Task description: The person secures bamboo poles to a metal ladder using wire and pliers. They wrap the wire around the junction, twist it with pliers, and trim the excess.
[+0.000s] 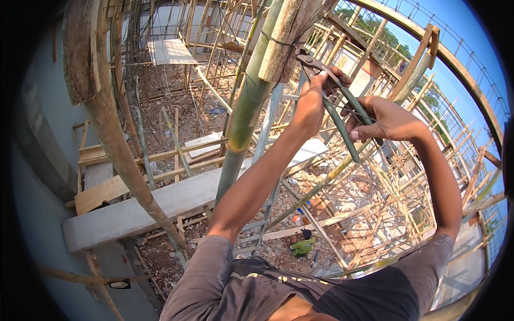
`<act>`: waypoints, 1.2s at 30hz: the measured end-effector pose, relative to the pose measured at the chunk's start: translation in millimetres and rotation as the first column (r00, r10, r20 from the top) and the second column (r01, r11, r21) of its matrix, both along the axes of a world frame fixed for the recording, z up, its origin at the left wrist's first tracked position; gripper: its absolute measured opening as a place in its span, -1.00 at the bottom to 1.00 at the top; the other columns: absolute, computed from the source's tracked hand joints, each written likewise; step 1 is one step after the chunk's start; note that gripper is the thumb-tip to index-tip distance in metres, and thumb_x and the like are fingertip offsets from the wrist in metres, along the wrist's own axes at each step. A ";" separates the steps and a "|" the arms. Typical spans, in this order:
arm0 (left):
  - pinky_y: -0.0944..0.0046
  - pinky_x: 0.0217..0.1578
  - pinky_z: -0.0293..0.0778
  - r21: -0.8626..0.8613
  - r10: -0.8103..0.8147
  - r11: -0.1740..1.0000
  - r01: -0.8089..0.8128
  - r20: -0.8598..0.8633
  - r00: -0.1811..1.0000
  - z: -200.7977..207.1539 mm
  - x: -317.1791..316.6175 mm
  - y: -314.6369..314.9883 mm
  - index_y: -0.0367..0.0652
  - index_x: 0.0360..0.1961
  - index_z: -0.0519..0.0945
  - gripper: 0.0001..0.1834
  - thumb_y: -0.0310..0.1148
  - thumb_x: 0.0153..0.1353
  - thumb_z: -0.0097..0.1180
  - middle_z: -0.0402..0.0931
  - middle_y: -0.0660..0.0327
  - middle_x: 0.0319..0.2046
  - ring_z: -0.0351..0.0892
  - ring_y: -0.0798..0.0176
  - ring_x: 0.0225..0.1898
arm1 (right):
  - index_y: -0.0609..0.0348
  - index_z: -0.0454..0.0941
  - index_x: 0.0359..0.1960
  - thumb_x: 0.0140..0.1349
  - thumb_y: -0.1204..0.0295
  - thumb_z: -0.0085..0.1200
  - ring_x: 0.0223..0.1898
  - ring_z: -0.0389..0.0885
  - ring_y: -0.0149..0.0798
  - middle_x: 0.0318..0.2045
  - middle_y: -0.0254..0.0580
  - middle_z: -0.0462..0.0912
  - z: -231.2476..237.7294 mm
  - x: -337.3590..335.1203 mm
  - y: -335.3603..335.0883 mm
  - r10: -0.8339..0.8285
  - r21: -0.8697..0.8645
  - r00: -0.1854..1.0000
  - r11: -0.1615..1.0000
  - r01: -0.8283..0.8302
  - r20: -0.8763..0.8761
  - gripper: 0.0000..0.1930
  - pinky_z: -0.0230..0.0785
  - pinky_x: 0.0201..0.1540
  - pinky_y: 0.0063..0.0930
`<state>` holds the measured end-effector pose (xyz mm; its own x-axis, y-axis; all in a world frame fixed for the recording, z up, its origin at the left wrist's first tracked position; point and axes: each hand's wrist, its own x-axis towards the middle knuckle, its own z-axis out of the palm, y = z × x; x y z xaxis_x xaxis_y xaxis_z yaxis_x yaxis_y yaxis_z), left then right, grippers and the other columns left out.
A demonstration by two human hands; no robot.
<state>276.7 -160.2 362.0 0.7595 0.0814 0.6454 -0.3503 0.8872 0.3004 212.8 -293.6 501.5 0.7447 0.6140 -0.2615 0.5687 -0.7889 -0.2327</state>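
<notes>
A pair of pincers [339, 92] with dark green handles is raised in front of me, its rusty jaws against the timber beside a bamboo pole [256, 91]. My left hand [313, 104] is closed around the pincers just below the jaws. Curled around one of the handles, my right hand [388, 119] has its thumb pointing inward; thin wire shows by its fingers. A dark tie wire [278, 40] wraps a rough wooden piece [284, 51] on the pole, close to the jaws. Whether the jaws bite the wire I cannot tell.
Another pole [120, 152] slants down on my left near a grey wall [45, 176]. A metal ladder [263, 206] stands behind the bamboo. Far below, a person in green [303, 246] is on rubble-strewn ground. A long pale plank [139, 214] and dense bamboo scaffolding [428, 166] surround me.
</notes>
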 end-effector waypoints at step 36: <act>0.25 -0.11 0.53 -0.035 0.056 0.997 -0.063 -0.171 0.984 7.9 -8.0 -16.3 -0.25 0.02 0.53 -0.37 0.12 0.53 -0.34 0.63 0.17 -0.23 0.59 0.31 -0.21 | 0.32 0.18 0.40 0.19 -0.18 0.20 0.04 0.56 -0.17 0.05 0.01 0.52 -50.9 -16.4 -53.8 -0.098 0.466 0.991 0.884 0.045 0.090 -0.04 0.46 0.09 -0.27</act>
<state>268.6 -176.5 369.9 0.8508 0.1529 0.5028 -0.3500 0.8786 0.3250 196.3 -347.5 450.5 0.7986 0.5892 0.1226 0.5571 -0.6466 -0.5211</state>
